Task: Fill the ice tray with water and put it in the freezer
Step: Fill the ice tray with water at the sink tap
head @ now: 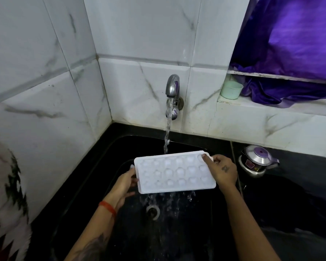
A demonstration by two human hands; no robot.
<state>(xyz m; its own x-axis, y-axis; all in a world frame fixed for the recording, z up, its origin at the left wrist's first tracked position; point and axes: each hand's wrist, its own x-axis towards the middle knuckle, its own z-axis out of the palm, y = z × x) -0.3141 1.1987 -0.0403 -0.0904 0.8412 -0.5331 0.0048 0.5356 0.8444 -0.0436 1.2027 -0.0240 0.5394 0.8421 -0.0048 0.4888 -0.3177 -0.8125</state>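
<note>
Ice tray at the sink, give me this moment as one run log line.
step: filling | ice tray: held under running tap over sink | left hand: grips left end | right hand: grips right end | water spilling off near edge

The ice tray (pixel 174 171) is matt white plastic, smooth and wet. Behind it the tap (pixel 172 87) is dull brushed metal, set in glossy marble-look wall tiles (pixel 139 34) (grimy along the grout). Below the tray, the sink (pixel 94 178) is glossy black stone. To the tray's right stands a polished steel kettle (pixel 256 162); above that, a matt green plastic cup (pixel 231 90) and shiny purple satin cloth (pixel 294 44).
</note>
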